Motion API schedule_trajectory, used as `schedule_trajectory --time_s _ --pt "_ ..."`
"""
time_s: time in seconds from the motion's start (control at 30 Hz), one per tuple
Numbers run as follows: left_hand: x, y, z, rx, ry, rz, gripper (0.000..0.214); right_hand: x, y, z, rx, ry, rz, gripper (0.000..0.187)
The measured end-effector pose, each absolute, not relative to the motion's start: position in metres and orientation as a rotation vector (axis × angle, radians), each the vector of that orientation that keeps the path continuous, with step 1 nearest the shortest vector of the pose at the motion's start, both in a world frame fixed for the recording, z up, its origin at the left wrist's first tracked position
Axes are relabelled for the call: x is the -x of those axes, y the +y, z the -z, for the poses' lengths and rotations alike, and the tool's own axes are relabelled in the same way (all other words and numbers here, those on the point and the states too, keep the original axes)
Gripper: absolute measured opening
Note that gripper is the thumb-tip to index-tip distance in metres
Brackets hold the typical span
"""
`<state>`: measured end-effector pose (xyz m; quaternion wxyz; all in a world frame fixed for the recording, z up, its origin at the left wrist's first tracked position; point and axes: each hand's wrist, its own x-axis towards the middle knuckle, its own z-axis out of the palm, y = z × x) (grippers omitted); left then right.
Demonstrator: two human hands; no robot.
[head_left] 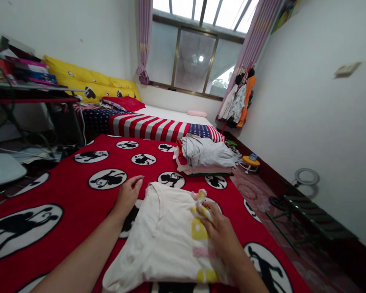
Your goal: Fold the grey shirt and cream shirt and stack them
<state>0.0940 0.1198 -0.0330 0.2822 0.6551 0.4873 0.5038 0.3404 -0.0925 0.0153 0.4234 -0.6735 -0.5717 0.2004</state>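
A cream white garment (167, 240) with yellow and pink letters lies flat on a red blanket (76, 195) printed with black monkey figures in white circles. My left hand (128, 194) rests flat and open on the blanket at the garment's upper left corner, fingers stretched. My right hand (219, 232) lies on the garment's right side over the yellow print, fingers spread against the cloth. A small pink and yellow frill (200, 196) sits just beyond my right fingertips.
A pile of folded clothes (205, 156) sits at the blanket's far right. Behind it is a stars-and-stripes bedcover (158, 126), a red pillow (125, 103) and yellow cushions (79, 77). A cluttered desk (24, 93) stands left. A folding rack (311, 215) and hanging clothes (240, 99) line the right wall.
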Motion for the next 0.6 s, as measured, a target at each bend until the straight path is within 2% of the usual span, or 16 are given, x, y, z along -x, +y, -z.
schedule_trajectory --time_s 0.13,0.3,0.43,0.6 --pt "-0.099 0.116 0.034 -1.754 1.233 -1.367 0.041 -0.327 -0.073 -0.059 1.441 -1.258 -0.711 0.033" --pt "-0.100 0.113 0.032 -1.709 1.224 -1.373 0.042 -0.305 -0.008 -0.146 1.243 -1.385 -0.776 0.034" --pt "-0.098 0.112 0.033 -1.758 1.210 -1.356 0.037 -0.301 0.055 -0.210 1.150 -1.442 -0.711 0.041" --pt "-0.100 0.112 0.033 -1.798 1.217 -1.344 0.030 -0.347 0.113 -0.272 1.144 -1.454 -0.456 0.050"
